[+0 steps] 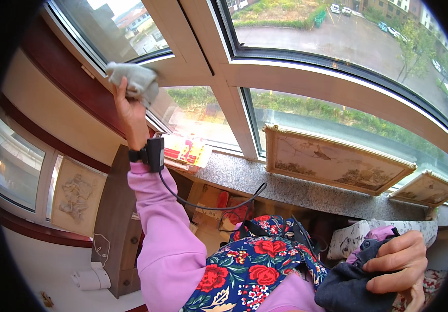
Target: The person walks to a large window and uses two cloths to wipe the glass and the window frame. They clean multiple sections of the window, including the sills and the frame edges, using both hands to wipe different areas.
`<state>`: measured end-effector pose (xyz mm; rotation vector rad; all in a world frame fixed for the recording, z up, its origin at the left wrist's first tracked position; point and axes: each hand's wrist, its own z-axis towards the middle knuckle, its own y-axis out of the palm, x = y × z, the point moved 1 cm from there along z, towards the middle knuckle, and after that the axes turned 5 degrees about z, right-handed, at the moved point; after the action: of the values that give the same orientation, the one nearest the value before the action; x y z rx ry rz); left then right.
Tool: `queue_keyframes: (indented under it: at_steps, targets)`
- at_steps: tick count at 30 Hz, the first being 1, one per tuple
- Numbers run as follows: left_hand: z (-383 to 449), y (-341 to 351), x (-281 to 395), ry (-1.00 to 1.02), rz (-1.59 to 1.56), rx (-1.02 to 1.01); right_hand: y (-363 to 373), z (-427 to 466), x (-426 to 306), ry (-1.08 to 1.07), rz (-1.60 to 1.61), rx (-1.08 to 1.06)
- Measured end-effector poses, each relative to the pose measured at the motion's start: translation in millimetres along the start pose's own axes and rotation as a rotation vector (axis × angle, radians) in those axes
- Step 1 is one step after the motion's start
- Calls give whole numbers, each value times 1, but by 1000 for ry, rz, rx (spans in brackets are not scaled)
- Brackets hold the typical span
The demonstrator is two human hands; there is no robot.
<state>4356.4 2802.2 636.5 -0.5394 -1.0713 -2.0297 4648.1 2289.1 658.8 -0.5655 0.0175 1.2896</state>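
My left hand (pixel 131 117) is raised at the upper left and grips a folded grey cloth (pixel 140 78). The cloth lies over the corner where the window frame (pixel 191 64) meets the lower edge of the upper left pane; whether it presses on the frame is hard to tell. A black device on a strap (pixel 154 154) sits on my left wrist, with a cable hanging from it. Low on the right, my right hand (pixel 399 265) has its fingers curled around a dark navy cloth (pixel 358 286) with a snap button. Part of that cloth is hidden by the fingers.
Along the window runs a speckled stone sill (pixel 243 175). A large framed picture (pixel 333 160) and a smaller one (pixel 427 189) lean there, beside red and yellow printed packages (pixel 187 150). A brown wooden cabinet (pixel 116 218) stands left, near a white paper roll (pixel 91 279).
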Motion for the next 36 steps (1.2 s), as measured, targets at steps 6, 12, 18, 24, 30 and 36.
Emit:
queue_keyframes:
  at_steps: [6, 12, 18, 24, 30, 36]
  targets:
    - [45, 87, 35, 339, -11, -130, 4, -4, -21, 172, -163, -28]
    - [63, 187, 47, 705, 504, -127, -21, -23, 16, 231, -129, 28]
    - [38, 193, 24, 1500, 980, -102, 6, -43, 33, 92, -604, 548]
    - [-21, 124, -31, 1087, 1093, -305, -1, -42, 44, 356, -671, 597]
    - [-67, 76, -74, 861, 1150, -328, -47, -45, 104, 603, -668, 508]
    - [-74, 50, -86, 773, 1273, -345, -97, -69, 179, 683, -701, 701]
